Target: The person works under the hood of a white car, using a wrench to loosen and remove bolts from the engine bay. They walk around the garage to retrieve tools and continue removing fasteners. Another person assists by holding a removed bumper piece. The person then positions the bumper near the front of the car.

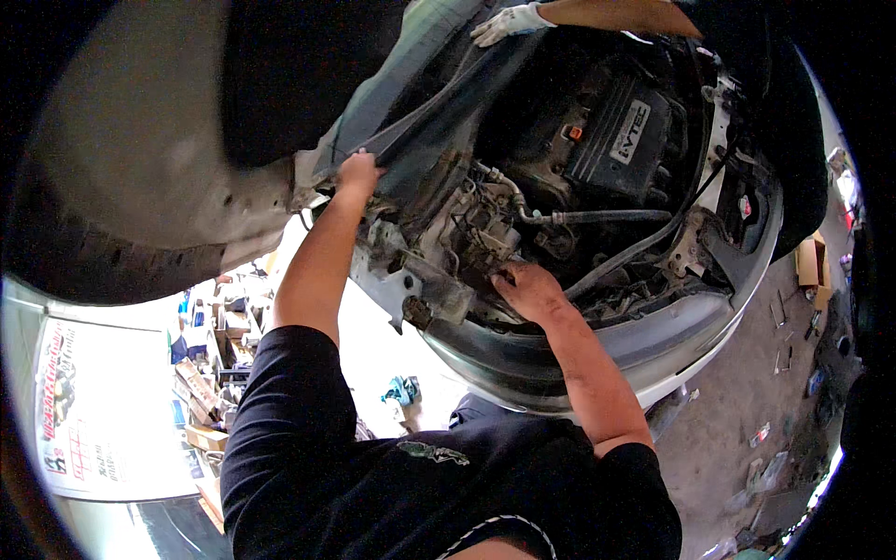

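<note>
My left hand (359, 175) is closed around the near end of a long dark panel (425, 131) beside the engine bay. The panel slants away to the far side, where another person's white-gloved hand (509, 23) rests on it. Low in the bay, my right hand (532, 289) reaches in among grimy metal parts (490, 229). Its fingers are curled down, and their tips are partly lost in shadow, so what they hold cannot be made out. Just left of it sits a dirty pale plastic piece (448, 297).
The black engine cover (621, 140) and a metal pipe (607, 217) lie beyond my right hand. The car's bumper (597, 350) curves close to my body. A large grey body panel (140, 159) overhangs the left. Tools and litter lie on the floor (737, 401) at right.
</note>
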A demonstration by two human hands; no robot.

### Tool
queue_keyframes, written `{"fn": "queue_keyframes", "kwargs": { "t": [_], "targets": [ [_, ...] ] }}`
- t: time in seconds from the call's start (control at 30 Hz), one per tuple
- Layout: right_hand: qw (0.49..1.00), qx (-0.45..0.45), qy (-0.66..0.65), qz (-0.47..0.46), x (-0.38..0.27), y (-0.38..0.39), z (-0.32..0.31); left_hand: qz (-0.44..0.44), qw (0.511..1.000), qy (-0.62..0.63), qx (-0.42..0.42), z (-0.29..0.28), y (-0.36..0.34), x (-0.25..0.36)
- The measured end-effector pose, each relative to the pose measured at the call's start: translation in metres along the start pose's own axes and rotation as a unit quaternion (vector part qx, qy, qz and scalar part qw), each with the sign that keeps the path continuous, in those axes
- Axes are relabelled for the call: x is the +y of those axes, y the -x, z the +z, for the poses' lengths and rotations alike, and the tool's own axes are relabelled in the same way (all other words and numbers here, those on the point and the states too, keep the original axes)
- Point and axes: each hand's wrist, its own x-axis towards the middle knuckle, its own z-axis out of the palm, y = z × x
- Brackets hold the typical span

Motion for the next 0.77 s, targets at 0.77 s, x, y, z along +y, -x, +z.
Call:
{"fn": "queue_keyframes", "kwargs": {
  "t": [0.77],
  "targets": [
    [1.0, -0.02, -0.012, 0.013, 0.009, -0.007, 0.013, 0.195, 0.961, 0.189, 0.043, 0.021, 0.025, -0.004]
  ]
}}
